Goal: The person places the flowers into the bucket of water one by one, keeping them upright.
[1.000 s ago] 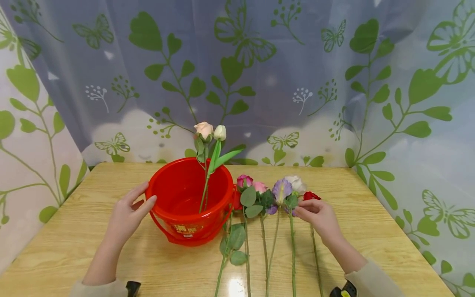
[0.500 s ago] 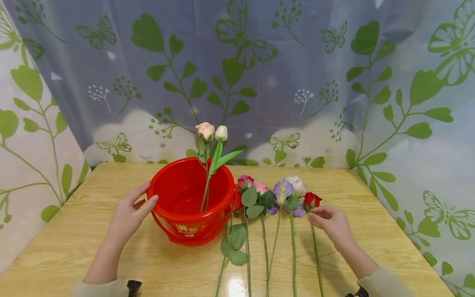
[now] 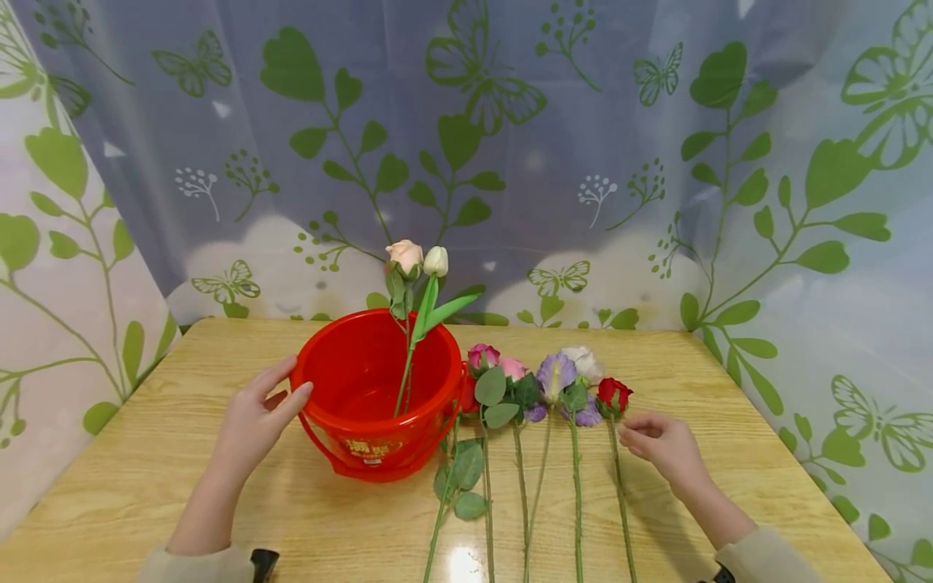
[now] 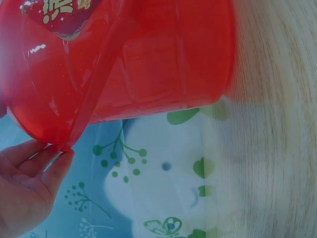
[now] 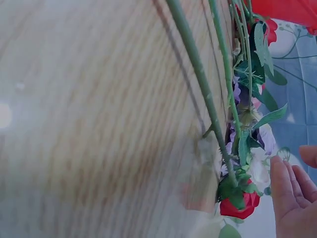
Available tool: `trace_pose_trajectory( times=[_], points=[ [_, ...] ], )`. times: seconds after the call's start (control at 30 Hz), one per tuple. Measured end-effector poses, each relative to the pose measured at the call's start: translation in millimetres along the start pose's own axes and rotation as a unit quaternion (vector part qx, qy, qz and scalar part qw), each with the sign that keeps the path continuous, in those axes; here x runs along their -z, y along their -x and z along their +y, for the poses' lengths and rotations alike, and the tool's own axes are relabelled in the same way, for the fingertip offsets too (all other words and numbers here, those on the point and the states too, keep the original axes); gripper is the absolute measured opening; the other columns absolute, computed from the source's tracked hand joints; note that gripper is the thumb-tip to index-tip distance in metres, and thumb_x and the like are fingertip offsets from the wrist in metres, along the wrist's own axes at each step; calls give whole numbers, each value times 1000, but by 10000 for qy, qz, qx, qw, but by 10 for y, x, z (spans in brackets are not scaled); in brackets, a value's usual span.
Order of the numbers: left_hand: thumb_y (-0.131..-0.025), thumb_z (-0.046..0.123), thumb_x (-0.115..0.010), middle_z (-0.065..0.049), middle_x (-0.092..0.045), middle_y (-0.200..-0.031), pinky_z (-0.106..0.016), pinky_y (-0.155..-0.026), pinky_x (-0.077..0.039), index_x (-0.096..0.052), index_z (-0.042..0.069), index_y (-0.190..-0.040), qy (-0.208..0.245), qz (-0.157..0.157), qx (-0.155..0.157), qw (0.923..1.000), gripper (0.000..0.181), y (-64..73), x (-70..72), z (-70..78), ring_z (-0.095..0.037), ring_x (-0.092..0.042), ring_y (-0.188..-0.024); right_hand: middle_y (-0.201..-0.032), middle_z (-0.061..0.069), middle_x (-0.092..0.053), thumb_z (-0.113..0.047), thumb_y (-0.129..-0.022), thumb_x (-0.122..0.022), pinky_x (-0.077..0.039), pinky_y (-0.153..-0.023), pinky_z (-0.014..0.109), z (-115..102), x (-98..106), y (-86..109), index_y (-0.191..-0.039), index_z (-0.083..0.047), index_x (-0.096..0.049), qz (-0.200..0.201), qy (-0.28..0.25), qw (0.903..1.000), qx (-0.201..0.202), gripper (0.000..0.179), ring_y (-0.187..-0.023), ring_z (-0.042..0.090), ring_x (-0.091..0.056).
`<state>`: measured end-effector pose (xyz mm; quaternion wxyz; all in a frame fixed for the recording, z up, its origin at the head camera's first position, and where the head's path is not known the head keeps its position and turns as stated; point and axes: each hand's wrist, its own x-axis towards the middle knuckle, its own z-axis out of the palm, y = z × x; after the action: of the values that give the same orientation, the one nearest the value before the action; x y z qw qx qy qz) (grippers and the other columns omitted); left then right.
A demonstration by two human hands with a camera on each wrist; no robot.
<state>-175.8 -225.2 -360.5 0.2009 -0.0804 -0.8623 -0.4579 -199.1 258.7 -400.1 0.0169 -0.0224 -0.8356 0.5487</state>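
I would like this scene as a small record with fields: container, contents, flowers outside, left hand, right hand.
container: red bucket, standing on wooden table
contents: peach rose, cream tulip
flowers outside: lying on table; magenta flower, pink flower, purple flower, white flower, red rose rightmost
left hand: holds red bucket at its upper left edge
right hand: beside red rose, holding nothing

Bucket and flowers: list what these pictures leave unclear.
Head view: stem ends of peach rose and white tulip, hidden by the bucket.
Head view: stem end of far-right red rose, cut off by bottom edge.
Head view: part of white bloom, behind purple flower.
Label lettering: cut off by left wrist view's top edge; too small in head view.
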Motion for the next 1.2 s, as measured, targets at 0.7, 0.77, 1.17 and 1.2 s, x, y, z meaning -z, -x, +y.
trace_pose_trajectory(
  times=[0.7,0.77,1.17,1.2],
  points=[
    [-86,21,-59,-23,-45,-126,-39,-80,-44,-43,-7,-127,-23,-50,63,10000,52,6,-2,15,-35,-42,-115,-83,16,-63,-5,-81,-59,-54,-62,31,154,-19,-10,-101,21,-52,-734,593,9942,-511,33,-71,21,-61],
    [-86,20,-59,-23,-45,-126,-39,-81,-44,-43,-8,-126,-18,-44,62,10000,52,5,-1,18,-36,-41,-115,-82,15,-63,-4,-81,-59,-54,-62,30,162,-28,-8,-101,22,-51,-769,546,9941,-545,34,-70,20,-61],
    [-86,18,-59,-24,-44,-126,-39,-80,-44,-43,-8,-126,-16,-34,53,10000,51,-1,2,-3,-36,-41,-115,-76,12,-62,-3,-79,-59,-53,-57,28,214,-60,-5,-101,23,-49,-944,520,9919,-671,35,-63,15,-60],
    [-86,18,-59,-24,-44,-126,-39,-80,-44,-43,-8,-126,-14,-34,56,10000,51,-1,2,-5,-36,-41,-115,-76,12,-62,-3,-79,-59,-53,-57,28,218,-60,-8,-102,23,-49,-963,523,9917,-672,36,-63,15,-60]
  ],
)
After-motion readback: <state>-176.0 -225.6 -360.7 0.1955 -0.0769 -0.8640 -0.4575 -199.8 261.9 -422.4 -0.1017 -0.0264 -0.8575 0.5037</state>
